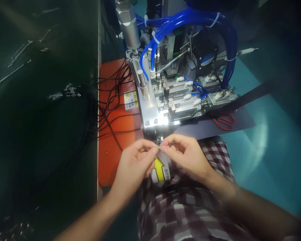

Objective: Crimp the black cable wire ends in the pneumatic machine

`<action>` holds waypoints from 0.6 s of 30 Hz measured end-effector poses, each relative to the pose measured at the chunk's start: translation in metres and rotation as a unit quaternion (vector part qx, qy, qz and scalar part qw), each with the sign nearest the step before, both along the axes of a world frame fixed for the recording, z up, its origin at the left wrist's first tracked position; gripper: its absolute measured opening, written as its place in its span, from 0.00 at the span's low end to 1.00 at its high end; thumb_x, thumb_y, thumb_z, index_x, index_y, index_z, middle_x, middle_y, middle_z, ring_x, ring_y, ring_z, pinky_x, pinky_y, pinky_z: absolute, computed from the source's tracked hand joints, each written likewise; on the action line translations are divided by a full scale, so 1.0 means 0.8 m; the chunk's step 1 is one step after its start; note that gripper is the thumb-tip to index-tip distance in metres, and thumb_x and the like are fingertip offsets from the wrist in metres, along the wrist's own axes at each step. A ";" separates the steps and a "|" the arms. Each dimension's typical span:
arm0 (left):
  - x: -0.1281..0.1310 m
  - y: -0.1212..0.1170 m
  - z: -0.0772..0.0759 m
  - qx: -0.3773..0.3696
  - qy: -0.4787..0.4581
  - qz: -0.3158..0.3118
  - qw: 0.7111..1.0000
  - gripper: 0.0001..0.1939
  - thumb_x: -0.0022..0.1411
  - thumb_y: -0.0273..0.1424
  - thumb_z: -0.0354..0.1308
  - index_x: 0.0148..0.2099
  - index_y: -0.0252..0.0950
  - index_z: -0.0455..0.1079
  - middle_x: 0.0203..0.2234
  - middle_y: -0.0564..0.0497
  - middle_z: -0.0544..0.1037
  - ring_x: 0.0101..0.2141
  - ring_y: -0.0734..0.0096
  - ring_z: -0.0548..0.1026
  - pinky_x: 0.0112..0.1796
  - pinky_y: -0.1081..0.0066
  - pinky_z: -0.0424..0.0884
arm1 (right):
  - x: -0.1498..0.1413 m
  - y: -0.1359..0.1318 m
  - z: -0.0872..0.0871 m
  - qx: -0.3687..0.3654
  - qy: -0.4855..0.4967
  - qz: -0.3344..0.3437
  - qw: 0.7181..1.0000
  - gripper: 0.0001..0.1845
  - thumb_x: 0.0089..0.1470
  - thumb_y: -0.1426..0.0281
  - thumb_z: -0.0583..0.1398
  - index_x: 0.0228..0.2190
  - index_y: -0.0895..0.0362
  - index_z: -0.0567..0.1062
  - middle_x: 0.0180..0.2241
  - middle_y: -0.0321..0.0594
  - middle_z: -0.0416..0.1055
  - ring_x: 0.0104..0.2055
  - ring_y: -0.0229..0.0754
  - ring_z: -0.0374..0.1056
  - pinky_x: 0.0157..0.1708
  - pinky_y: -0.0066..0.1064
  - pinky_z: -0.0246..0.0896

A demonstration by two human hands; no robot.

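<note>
My left hand (pixel 137 159) and my right hand (pixel 184 152) meet fingertip to fingertip in front of the metal machine (pixel 152 112). Between them they pinch a small thin yellowish piece (pixel 159 147), too small to name exactly. Thumb and forefinger are closed on each hand, and the fingertips cover most of the piece. Just beyond the fingers is the brightly lit front of the machine, with a small white part (pixel 162 138) close to the right fingertips. Below the hands a label with a yellow arrow (pixel 160 170) shows.
Black cables (pixel 110 113) run across the orange base plate (pixel 110 167) to a dark table with bundled cable ends (pixel 71 90). Blue air hoses (pixel 190 16) arch over the machine. Red-handled scissors or pliers (pixel 225 121) lie at right. A checked garment (pixel 180 214) covers the lap.
</note>
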State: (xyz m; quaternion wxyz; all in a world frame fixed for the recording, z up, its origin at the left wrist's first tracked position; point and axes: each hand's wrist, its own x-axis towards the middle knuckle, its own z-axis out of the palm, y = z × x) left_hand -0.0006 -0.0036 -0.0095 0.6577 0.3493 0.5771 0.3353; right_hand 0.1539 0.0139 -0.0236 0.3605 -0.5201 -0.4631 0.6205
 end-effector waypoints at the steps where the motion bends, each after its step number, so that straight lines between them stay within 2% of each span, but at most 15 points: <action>1: 0.000 0.000 0.000 0.002 -0.003 0.001 1.000 0.09 0.60 0.36 0.60 0.34 0.36 0.67 0.10 0.61 0.60 0.13 0.83 0.55 0.18 0.79 0.52 | -0.001 0.000 0.001 -0.015 0.013 0.003 1.000 0.07 0.48 0.67 0.64 0.27 0.59 0.74 0.17 0.30 0.61 0.16 0.30 0.50 0.15 0.24 0.44; 5: 0.001 -0.002 0.002 0.012 -0.006 0.003 1.000 0.08 0.61 0.35 0.59 0.35 0.36 0.67 0.12 0.61 0.60 0.14 0.83 0.56 0.18 0.79 0.52 | -0.003 -0.001 0.004 -0.052 0.046 0.005 0.998 0.07 0.47 0.69 0.63 0.25 0.59 0.71 0.15 0.27 0.57 0.16 0.29 0.49 0.15 0.23 0.42; 10: 0.004 -0.004 0.001 0.021 -0.027 0.030 0.999 0.09 0.61 0.35 0.59 0.35 0.35 0.66 0.18 0.59 0.64 0.15 0.85 0.57 0.18 0.79 0.52 | -0.007 -0.002 0.008 -0.073 0.081 -0.002 0.994 0.06 0.46 0.71 0.63 0.24 0.59 0.70 0.16 0.27 0.59 0.16 0.28 0.50 0.15 0.21 0.43; 18: 0.007 -0.001 0.004 0.030 -0.016 0.016 0.999 0.08 0.61 0.35 0.59 0.35 0.35 0.66 0.18 0.60 0.64 0.15 0.85 0.57 0.17 0.80 0.52 | -0.009 -0.002 0.008 -0.066 0.088 -0.016 0.994 0.06 0.45 0.72 0.63 0.24 0.58 0.69 0.14 0.26 0.58 0.15 0.28 0.50 0.15 0.22 0.43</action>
